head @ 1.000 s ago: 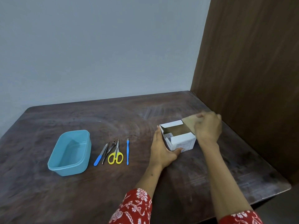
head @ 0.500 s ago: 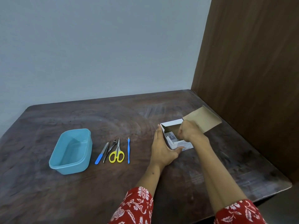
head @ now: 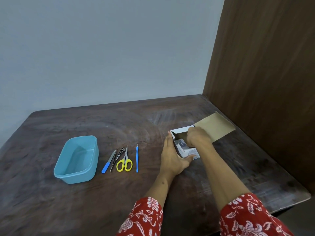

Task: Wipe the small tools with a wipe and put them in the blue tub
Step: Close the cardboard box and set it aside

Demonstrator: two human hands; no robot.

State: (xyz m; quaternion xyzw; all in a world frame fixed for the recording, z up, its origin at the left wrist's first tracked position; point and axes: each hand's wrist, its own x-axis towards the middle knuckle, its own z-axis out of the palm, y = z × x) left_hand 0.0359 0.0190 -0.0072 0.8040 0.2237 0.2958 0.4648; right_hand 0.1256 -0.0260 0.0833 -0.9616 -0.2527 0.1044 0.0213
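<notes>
Over the last second the right hand has left the brown flap, which now lies folded back toward the upper right of the frame, and has gone down into the open box right of centre. That probably means the box is open and a wipe is being fetched, so no wiping has started. The right fingers are hidden inside the box; I cannot tell whether they pinch anything. The left hand braces the box's left side as before, its fingers straight and together along the wall and its thumb across the near corner.

The 4 tools lie untouched in a row just left of centre on the table, between the blue tub and the left hand:
- a blue-handled file
- a thin metal tool
- yellow scissors
- a slim blue stick.

Their long axes run roughly bottom to top of the frame, tips toward the far wall and handles toward the person, the file leaning slightly right. The tub, lower left, holds nothing visible.
</notes>
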